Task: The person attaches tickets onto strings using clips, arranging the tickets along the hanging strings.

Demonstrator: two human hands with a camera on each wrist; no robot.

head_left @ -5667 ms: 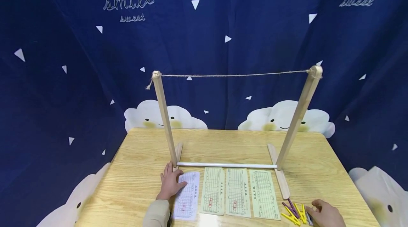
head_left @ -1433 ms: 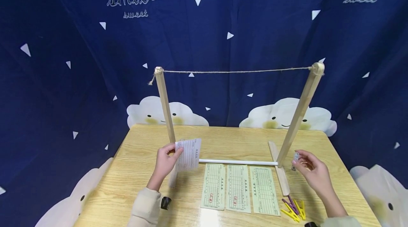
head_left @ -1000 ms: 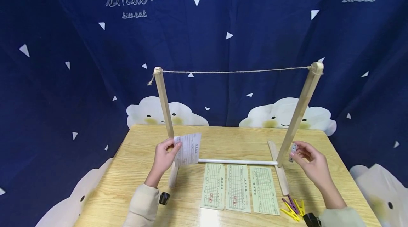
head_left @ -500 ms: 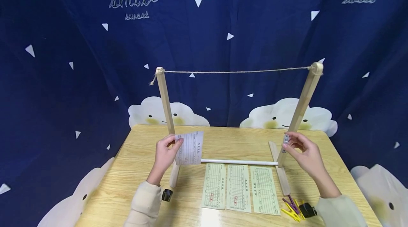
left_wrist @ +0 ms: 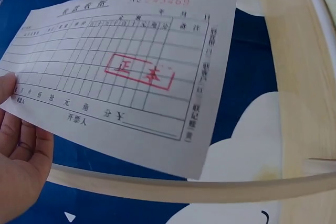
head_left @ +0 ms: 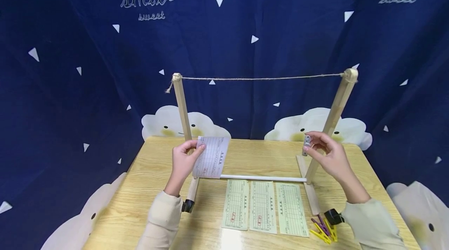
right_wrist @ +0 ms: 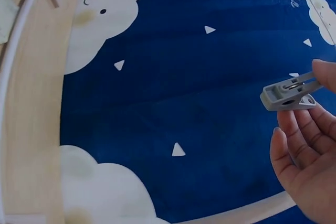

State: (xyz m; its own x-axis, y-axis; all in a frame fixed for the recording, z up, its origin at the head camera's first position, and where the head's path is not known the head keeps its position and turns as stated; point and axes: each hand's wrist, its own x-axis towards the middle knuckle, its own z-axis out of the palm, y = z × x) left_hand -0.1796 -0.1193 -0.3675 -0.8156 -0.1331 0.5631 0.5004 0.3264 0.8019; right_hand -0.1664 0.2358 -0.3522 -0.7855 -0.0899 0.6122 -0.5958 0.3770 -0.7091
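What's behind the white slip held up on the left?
In the head view, the wooden table shows beyond the white slip, and a white bar extends from behind its lower right corner. What lies directly behind it is covered.

A navy cloud-print cloth (head_left: 224, 39) hangs behind a wooden table (head_left: 259, 156).

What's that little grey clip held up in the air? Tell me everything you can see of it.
The grey clip looks like a plastic clothespin: two arms, a blunt nose and what seems to be a metal spring between them. The right hand pinches it by the handle end, thumb against one arm and fingers against the other, with the nose pointing away from the palm. It is held above the table, apart from the rope, with nothing visible in its nose.
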